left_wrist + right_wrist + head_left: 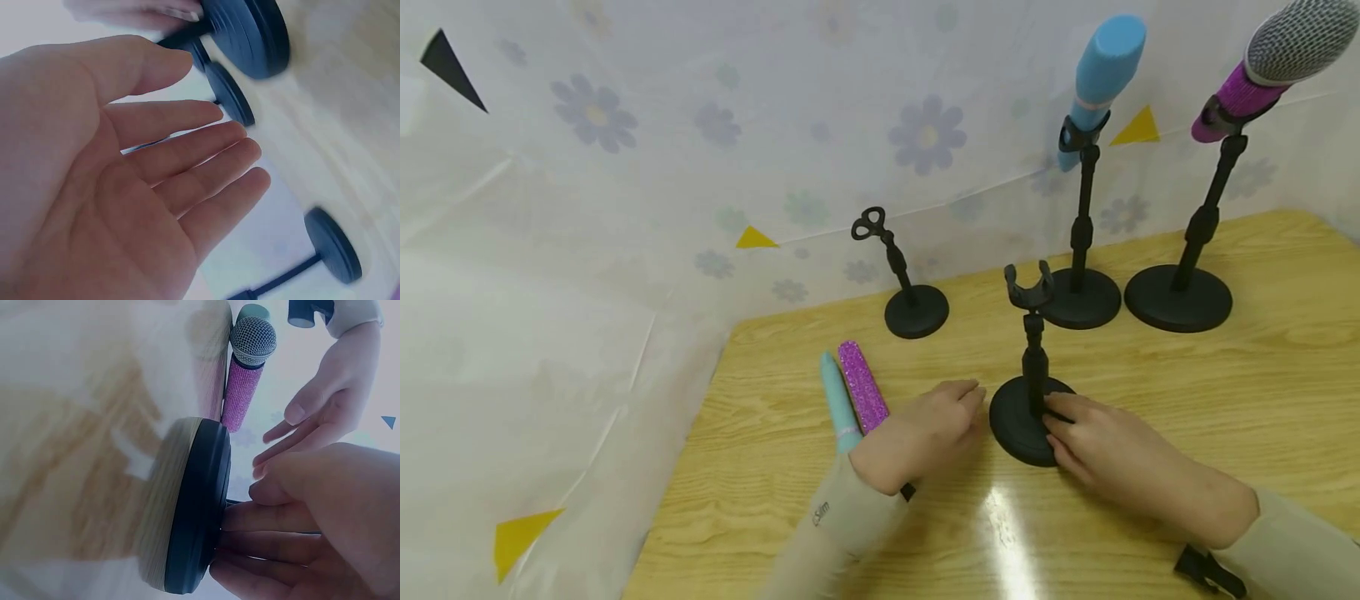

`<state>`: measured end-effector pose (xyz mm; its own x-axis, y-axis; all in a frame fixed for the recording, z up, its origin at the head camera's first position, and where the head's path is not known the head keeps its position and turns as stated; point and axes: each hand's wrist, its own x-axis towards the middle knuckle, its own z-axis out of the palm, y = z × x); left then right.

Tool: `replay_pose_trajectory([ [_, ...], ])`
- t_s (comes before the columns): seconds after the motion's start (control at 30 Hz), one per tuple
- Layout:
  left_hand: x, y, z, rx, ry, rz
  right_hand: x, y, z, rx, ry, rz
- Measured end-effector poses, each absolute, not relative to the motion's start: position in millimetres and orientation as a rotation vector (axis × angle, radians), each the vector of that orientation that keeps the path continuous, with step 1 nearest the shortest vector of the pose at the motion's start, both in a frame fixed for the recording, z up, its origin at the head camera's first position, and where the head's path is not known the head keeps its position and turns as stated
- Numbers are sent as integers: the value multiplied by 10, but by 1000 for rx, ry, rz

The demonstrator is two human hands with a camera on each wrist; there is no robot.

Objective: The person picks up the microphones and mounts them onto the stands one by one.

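Observation:
In the head view a short black microphone stand (1034, 375) with a forked clip stands upright near the table's middle. My right hand (1112, 442) grips it low, with fingers bent at the foot of its pole and over the round base (199, 506). My left hand (925, 429) hovers just left of that base, apart from it; its palm (112, 206) and straight fingers hold nothing. Beneath the left forearm lie two microphones, one with a light blue handle (837, 396) and one with a glittery purple handle (862, 387). The purple one's silver mesh head (253, 340) shows in the right wrist view.
At the back left stands another black stand (916, 311) with a looped clip. Two taller stands at the back right hold a blue microphone (1108, 62) and a purple microphone (1247, 87). A flower-patterned sheet (820, 167) hangs behind the wooden table (760, 500).

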<state>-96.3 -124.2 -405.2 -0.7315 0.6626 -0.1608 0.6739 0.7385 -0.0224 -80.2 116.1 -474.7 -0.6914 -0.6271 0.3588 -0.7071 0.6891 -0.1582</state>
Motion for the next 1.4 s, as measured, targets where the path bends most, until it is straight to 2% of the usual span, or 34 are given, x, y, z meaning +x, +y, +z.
replay_pose_trajectory([
  [0.1, -1016, -1376, -3980, 983, 2794, -118, -800, 1163, -4749, 1062, -2619, 404],
  [0.27, -1114, -1654, -3922, 960, 2876, -101, -799, 1157, -4747, 1057, -2626, 408],
  [0.63, -1363, -2212, -3953, 757, 2987, -27, -797, 1170, -4735, 1052, -2637, 394],
  [0.87, -1410, -2266, -4045, 668, 2898, 53, -799, 1170, -4743, 1061, -2628, 395],
  [1.4, -1433, -2214, -4145, 668, 2850, -73, -800, 1177, -4749, 1069, -2600, 407],
])
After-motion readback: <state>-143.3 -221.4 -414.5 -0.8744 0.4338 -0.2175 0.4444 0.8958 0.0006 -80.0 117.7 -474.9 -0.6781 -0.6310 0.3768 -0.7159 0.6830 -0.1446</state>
